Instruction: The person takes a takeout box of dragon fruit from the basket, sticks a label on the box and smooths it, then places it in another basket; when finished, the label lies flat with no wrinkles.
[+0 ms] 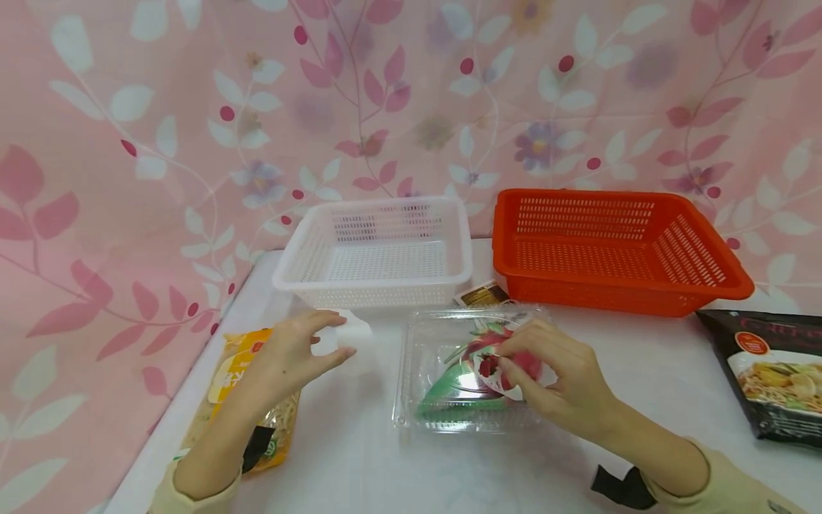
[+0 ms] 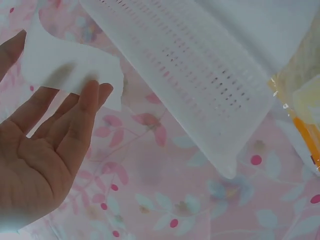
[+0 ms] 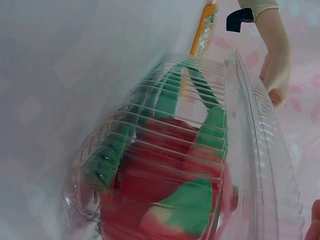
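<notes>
My left hand [image 1: 289, 360] holds a piece of white paper [image 1: 355, 330] near its fingertips, in front of the white basket. The left wrist view shows this paper [image 2: 75, 62] curving upward, with fingertips against its lower edge. My right hand [image 1: 561, 371] pinches a small pale piece with a dark red flower print [image 1: 489, 366], probably a sticker, over a clear plastic box [image 1: 411, 371]. Inside the closed box lies a red and green dragon fruit [image 3: 165, 165], seen through the ribbed wall. Whether the printed piece touches the lid cannot be told.
Behind the box stand a white basket [image 1: 379, 293] and a red basket [image 1: 591, 289]. A dark printed card [image 1: 483, 294] lies between them. A yellow food packet [image 1: 240, 364] is under the left forearm, and a black noodle packet [image 1: 770, 371] lies far right.
</notes>
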`<state>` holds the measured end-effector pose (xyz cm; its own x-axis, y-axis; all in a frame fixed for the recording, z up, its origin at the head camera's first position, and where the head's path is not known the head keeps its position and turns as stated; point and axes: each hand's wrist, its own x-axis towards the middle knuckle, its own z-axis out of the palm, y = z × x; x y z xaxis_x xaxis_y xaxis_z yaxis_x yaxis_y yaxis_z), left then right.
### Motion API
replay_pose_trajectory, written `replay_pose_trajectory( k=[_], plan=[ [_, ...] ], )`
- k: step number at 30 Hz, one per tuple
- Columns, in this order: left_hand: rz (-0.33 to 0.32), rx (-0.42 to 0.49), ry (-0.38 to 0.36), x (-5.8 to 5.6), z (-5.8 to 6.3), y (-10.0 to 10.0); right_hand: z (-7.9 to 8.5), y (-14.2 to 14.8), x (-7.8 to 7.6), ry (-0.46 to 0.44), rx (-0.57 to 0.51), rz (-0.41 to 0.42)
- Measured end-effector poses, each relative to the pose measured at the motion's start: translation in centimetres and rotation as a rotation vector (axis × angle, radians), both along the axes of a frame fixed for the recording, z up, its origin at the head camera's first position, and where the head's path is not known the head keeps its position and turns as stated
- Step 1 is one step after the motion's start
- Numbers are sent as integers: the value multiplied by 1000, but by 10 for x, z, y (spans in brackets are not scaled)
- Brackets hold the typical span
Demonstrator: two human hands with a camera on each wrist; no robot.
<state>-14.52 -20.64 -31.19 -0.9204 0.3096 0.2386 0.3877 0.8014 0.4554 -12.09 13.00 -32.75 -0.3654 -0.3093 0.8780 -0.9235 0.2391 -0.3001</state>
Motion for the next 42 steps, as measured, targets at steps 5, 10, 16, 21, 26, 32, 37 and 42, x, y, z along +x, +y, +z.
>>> replay_pose_trajectory(
  k=[5,10,16,21,26,32,37,42],
  plan=[
    [3,-88,-127,-4,-11,-2,-1,1,-2,3,9,-5],
    [-23,-162,-199,-6,-22,1,-4,2,-3,-9,15,-18],
    [-23,-197,-256,-6,-31,4,-6,5,-7,-29,37,-30],
    [-24,-211,-262,-6,-37,6,-6,10,-10,-78,74,-62],
    [-22,-228,-251,-6,-39,10,-6,13,-11,-126,101,-106],
    [-3,-261,-252,-6,-40,12,-9,14,-13,-128,101,-110],
    [35,-312,-239,-5,-39,11,-10,15,-13,-142,99,-108],
    [60,-354,-287,-3,-37,8,-11,15,-14,-171,108,-129]
  ],
)
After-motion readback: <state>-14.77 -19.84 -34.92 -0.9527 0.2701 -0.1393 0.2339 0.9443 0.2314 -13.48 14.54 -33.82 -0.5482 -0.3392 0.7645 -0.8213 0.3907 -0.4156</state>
